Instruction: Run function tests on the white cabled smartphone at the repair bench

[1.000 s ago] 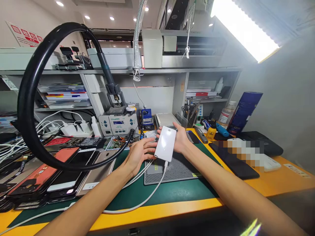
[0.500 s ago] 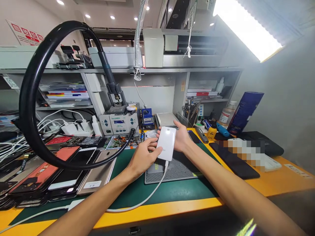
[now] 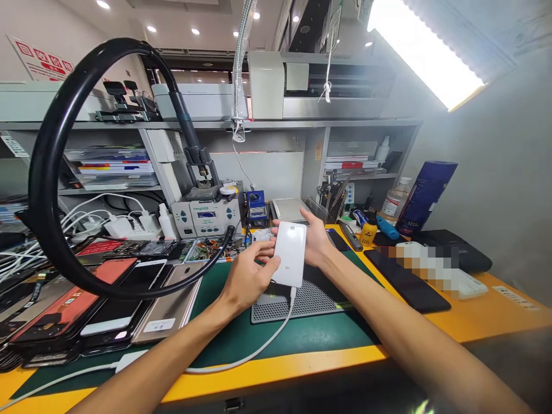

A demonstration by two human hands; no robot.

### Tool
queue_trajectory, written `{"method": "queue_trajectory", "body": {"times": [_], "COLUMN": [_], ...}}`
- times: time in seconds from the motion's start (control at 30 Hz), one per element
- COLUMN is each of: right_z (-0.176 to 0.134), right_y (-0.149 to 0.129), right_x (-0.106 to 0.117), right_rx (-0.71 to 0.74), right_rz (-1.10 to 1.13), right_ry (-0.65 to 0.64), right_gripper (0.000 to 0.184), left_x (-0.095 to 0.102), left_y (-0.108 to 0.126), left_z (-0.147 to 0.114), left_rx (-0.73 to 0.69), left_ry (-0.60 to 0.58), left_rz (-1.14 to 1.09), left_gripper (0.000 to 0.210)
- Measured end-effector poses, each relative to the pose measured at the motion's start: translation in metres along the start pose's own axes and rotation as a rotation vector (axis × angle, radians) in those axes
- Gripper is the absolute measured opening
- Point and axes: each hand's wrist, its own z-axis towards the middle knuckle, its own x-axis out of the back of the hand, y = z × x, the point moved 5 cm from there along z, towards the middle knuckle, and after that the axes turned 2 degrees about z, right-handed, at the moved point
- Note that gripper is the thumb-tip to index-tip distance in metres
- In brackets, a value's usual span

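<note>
A white phone (image 3: 290,253), its back with a small logo facing me, is tilted up over the dark perforated mat (image 3: 319,302). My left hand (image 3: 250,273) pinches its left edge, thumb at the side and the other fingers partly hidden. Behind the phone, my right hand (image 3: 317,241) supports it; fingertips peek out past the top left edge and the thumb stands away from it. A white charging cable (image 3: 282,329) is plugged into the bottom end and curves down left across the green mat (image 3: 328,339).
Several phones (image 3: 125,296) lie in a row at left beneath a looped black hose (image 3: 41,161). A soldering station (image 3: 211,215) stands behind a tray of parts (image 3: 207,248). At right are a black slab (image 3: 407,279), a yellow bottle (image 3: 368,234) and a clear bottle (image 3: 395,198).
The phone has turned slightly more upright and its lower end has shifted a little. Both hands keep their places on it. The whole view has drifted slightly.
</note>
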Motion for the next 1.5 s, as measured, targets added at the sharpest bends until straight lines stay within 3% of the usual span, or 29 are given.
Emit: {"method": "queue_trajectory", "body": {"times": [0.13, 0.3, 0.5, 0.77, 0.93, 1.1, 1.33, 1.5], "right_z": [0.007, 0.006, -0.004, -0.007, 0.0, 0.0, -0.006, -0.001], "right_y": [0.004, 0.004, -0.001, -0.004, 0.0, 0.0, -0.002, -0.002], "right_x": [0.01, 0.011, -0.003, -0.008, 0.003, 0.004, -0.005, -0.003], "right_rx": [-0.048, -0.047, 0.012, 0.052, -0.046, -0.046, 0.099, 0.279], "right_rz": [0.137, 0.155, -0.022, -0.272, -0.105, 0.008, -0.304, -0.623], "right_ry": [-0.026, -0.042, 0.017, 0.144, 0.108, 0.063, 0.211, 0.291], "right_gripper": [0.061, 0.059, 0.072, 0.061, 0.055, 0.054, 0.065, 0.062], "left_x": [0.001, 0.001, -0.001, -0.007, -0.004, -0.003, -0.015, -0.023], "left_y": [0.009, 0.017, 0.01, 0.003, -0.001, 0.0, 0.007, 0.008], "left_z": [-0.007, -0.012, -0.005, -0.005, -0.004, -0.005, -0.009, -0.008], "left_rx": [-0.05, -0.116, -0.05, -0.003, -0.006, -0.013, 0.02, 0.01], "left_ry": [0.017, 0.027, 0.011, -0.036, 0.0, 0.037, -0.032, -0.047], "left_rz": [0.0, 0.053, 0.182, 0.142, 0.029, 0.065, 0.299, 0.256], "left_gripper": [0.051, 0.052, 0.042, 0.047, 0.045, 0.046, 0.061, 0.065]}}
